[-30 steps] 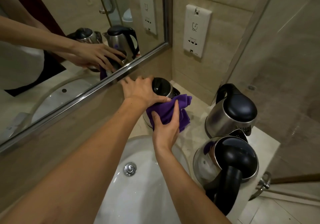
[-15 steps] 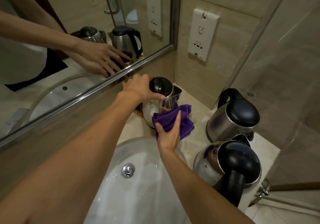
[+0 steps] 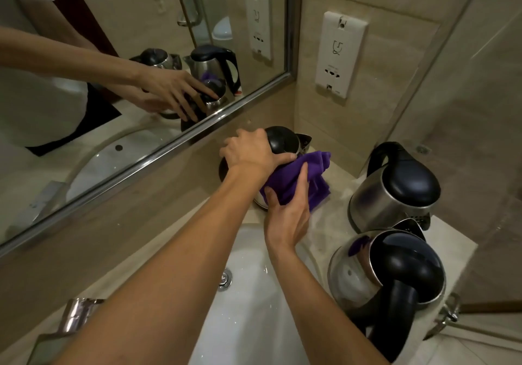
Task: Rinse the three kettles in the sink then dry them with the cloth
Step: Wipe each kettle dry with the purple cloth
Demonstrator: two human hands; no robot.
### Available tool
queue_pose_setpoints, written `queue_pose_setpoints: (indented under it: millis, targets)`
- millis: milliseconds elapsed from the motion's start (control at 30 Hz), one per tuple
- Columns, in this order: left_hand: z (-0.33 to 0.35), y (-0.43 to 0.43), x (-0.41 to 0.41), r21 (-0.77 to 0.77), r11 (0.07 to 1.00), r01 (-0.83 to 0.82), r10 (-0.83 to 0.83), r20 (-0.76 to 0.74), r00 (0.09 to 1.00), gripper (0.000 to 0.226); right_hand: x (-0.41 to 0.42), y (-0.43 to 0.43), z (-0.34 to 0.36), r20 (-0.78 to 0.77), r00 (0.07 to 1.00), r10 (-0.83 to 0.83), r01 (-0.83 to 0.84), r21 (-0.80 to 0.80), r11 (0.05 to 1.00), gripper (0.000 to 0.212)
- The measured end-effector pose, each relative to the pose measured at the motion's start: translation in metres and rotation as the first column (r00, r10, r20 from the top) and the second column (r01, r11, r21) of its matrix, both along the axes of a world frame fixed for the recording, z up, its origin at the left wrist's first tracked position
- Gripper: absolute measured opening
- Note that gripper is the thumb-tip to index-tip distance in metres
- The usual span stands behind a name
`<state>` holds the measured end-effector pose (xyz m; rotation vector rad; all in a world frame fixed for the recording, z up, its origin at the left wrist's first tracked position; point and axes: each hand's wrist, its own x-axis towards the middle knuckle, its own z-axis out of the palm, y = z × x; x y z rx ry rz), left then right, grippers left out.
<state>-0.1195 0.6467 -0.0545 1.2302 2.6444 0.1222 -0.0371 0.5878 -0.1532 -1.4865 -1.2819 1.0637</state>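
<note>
The cloth [image 3: 299, 178] is a plain deep purple with no print. The far kettle [image 3: 284, 141] has a glossy black lid over a bare steel body. The middle kettle [image 3: 395, 195] and the near kettle [image 3: 350, 277] match it: silver-grey steel, black lids, black handles. The near one carries a small purple reflection on its steel. The sink [image 3: 254, 322] is white with a chrome drain [image 3: 225, 278]. The counter [image 3: 333, 223] is cream with faint veining, the wall tiles [image 3: 395, 11] beige, the socket plate [image 3: 340, 54] white, the mirror frame [image 3: 169, 153] silver.

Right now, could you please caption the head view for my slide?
The left hand grips a kettle while the right hand presses a purple cloth against its side.
</note>
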Motion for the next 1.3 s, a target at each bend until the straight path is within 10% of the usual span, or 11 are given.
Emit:
queue_pose_setpoints:
  millis: [1300]
  targets:
    - [0.027,0.004,-0.001,-0.102,0.993,0.062,-0.065,-0.026,0.998,0.082,0.036,0.035,0.012,0.064,0.976,0.208,-0.194,-0.176,0.965,0.105]
